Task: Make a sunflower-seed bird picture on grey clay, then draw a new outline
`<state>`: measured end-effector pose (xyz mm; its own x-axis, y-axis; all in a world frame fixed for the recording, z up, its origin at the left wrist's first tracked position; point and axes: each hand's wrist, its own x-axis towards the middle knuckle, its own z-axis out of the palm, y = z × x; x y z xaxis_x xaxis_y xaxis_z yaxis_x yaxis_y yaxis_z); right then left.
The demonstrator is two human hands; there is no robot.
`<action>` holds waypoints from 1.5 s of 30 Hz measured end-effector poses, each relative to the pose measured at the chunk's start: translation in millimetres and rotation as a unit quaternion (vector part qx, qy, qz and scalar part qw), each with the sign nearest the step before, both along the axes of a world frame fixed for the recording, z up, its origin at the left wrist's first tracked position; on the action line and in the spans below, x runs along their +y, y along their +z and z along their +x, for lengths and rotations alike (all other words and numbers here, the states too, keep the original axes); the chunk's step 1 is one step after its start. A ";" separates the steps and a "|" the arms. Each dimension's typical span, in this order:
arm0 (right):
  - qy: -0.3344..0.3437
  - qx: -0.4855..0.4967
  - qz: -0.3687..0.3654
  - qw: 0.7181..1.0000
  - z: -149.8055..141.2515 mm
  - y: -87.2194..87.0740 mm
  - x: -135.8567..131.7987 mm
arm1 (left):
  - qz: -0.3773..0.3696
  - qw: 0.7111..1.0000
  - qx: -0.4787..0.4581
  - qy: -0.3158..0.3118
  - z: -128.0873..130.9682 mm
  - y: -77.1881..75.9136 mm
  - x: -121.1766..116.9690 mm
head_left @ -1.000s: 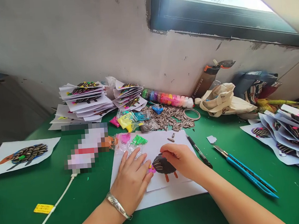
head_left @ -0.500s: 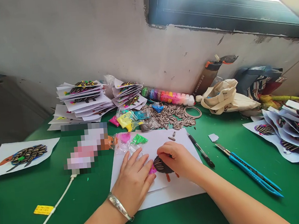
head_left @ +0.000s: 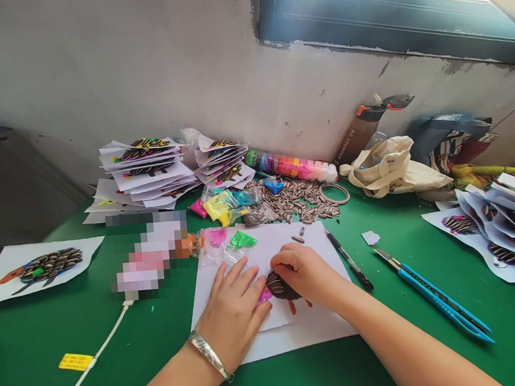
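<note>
My left hand (head_left: 231, 315), a silver bangle on its wrist, lies with fingers spread on the white paper (head_left: 291, 339). Its fingertips are beside a pink clay head (head_left: 264, 295) joined to a dark clay body (head_left: 283, 287). Striped sunflower seeds are set into the left part of that body, and small brown clay legs (head_left: 292, 307) stick out below. Over the body's upper right, my right hand (head_left: 306, 272) has thumb and fingers pinched together; whatever is between them is hidden. Two loose sunflower seeds (head_left: 297, 239) rest on the paper just beyond this hand.
A seed pile (head_left: 298, 199) and bagged coloured clay (head_left: 218, 207) lie behind the paper. To the right are a black pen (head_left: 349, 261) and a blue utility knife (head_left: 435, 298). Stacked seed pictures (head_left: 149, 178) stand at back left, more (head_left: 505, 227) at right. A white cable (head_left: 106, 341) runs at left.
The whole view has shifted very slightly. Both hands keep nearly the same place and pose over the paper, the right still pinching at the dark clay body.
</note>
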<state>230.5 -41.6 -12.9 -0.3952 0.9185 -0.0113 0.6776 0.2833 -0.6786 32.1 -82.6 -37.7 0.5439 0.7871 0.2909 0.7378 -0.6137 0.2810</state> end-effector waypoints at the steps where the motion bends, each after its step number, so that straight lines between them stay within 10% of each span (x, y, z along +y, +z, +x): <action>1: 0.005 -0.016 0.024 1.000 -1.5 0.5 0.0 | 0.000 1.000 0.003 0.000 -0.1 -0.3 -0.2; 30: 0.011 -0.044 0.151 0.988 8.5 -4.5 -12.7 | 0.020 1.000 0.012 0.006 0.3 -6.0 1.4; 45: -0.070 -0.278 0.166 0.943 15.0 -2.2 100.6 | 0.033 0.999 0.017 0.001 -4.4 -11.5 -0.3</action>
<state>245.5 58.9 -15.1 -0.2875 0.9507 0.1161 0.9494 0.2989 -0.0964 27.7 -82.9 -49.2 0.5527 0.7679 0.3238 0.7476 -0.6285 0.2145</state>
